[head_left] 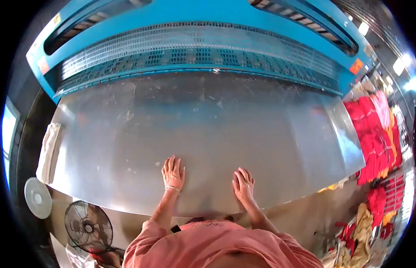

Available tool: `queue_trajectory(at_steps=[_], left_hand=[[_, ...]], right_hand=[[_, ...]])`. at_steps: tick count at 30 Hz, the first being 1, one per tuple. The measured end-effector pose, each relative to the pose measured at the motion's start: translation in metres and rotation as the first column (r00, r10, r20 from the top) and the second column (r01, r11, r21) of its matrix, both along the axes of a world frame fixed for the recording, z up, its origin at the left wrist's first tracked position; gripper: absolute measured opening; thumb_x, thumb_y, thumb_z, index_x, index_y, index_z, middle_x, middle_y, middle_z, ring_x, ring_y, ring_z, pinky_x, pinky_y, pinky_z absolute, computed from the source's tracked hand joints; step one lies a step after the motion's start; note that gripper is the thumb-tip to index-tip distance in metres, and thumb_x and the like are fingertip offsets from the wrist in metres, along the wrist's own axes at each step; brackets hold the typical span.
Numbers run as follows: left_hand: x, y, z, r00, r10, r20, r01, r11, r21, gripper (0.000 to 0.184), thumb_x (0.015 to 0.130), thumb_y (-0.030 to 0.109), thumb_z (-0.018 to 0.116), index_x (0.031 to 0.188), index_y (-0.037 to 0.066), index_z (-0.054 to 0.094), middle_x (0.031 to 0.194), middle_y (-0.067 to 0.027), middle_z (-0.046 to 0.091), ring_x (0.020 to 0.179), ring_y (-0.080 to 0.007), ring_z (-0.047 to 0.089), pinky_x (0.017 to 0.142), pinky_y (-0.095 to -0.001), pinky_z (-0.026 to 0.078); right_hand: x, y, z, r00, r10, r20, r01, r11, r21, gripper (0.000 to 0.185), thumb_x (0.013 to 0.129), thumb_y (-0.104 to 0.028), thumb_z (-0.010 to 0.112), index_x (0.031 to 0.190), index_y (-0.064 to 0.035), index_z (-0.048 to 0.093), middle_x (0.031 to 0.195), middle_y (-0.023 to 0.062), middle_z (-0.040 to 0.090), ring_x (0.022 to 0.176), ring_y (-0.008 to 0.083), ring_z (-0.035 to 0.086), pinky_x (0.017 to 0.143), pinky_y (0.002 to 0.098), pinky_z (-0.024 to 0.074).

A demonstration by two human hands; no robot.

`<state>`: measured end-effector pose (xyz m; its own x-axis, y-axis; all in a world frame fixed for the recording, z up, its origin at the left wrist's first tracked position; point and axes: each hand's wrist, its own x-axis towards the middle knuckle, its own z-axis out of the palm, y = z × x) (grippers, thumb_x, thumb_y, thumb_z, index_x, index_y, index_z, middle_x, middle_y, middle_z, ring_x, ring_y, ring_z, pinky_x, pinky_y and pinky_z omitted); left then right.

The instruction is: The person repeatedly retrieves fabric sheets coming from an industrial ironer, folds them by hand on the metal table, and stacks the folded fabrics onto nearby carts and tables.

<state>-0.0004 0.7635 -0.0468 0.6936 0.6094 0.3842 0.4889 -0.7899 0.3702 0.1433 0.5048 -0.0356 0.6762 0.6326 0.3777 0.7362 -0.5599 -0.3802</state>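
My left hand (174, 173) lies flat on a wide metal table (208, 120), fingers stretched forward and slightly apart, with a thin bracelet (172, 188) at the wrist. To its right, my right hand (244, 182) also rests on the metal near the front edge, its fingers extended and the thumb a little apart. Neither hand holds anything. Beyond the table's far edge stands a large blue machine (199, 12) with a perforated metal guard (194, 38) across its front.
Folded white cloth (49, 149) lies on the table's left edge. Below it are a pale round basin-like object (37, 198) and a black fan (88, 227). Red fabric (369, 134) is piled at the right, with tan cloth (362, 232) lower down.
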Motion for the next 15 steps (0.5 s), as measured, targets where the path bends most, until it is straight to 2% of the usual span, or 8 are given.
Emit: queue_trajectory(at_steps=[5,9,15], left_hand=[[0.0,-0.006,0.006,1.0,0.023,-0.017,-0.023,1.0,0.005,0.04,0.08,0.021,0.057,0.118,0.008,0.05,0.129,-0.0102,0.041,0.121,-0.0316,0.035,0.099,-0.0442,0.029],[0.006,-0.008,0.014,0.998,0.021,-0.06,-0.021,1.0,0.001,0.041,0.081,0.02,0.056,0.119,0.009,0.049,0.129,-0.0102,0.041,0.121,-0.0314,0.035,0.099,-0.0441,0.029],[0.011,-0.018,0.007,0.995,0.029,-0.092,-0.025,0.999,0.044,0.041,0.081,0.02,0.055,0.12,0.009,0.049,0.13,-0.0103,0.041,0.121,-0.0313,0.035,0.1,-0.044,0.028]], right_hand=[[0.018,-0.004,0.004,0.992,0.118,-0.034,-0.118,0.993,0.002,0.035,0.078,-0.016,0.061,0.111,-0.0104,0.054,0.127,0.0051,0.043,0.117,0.0262,0.041,0.091,0.0432,0.0345],[0.044,-0.009,-0.001,0.981,0.188,-0.047,-0.186,0.981,0.046,0.028,0.079,-0.014,0.06,0.106,-0.0118,0.056,0.121,0.0028,0.048,0.114,0.0233,0.044,0.088,0.0421,0.0358],[0.078,-0.014,0.001,0.98,0.198,-0.032,-0.192,0.971,0.142,0.019,0.081,-0.011,0.057,0.1,-0.0116,0.057,0.115,0.0014,0.052,0.111,0.0214,0.047,0.088,0.0407,0.0359]])
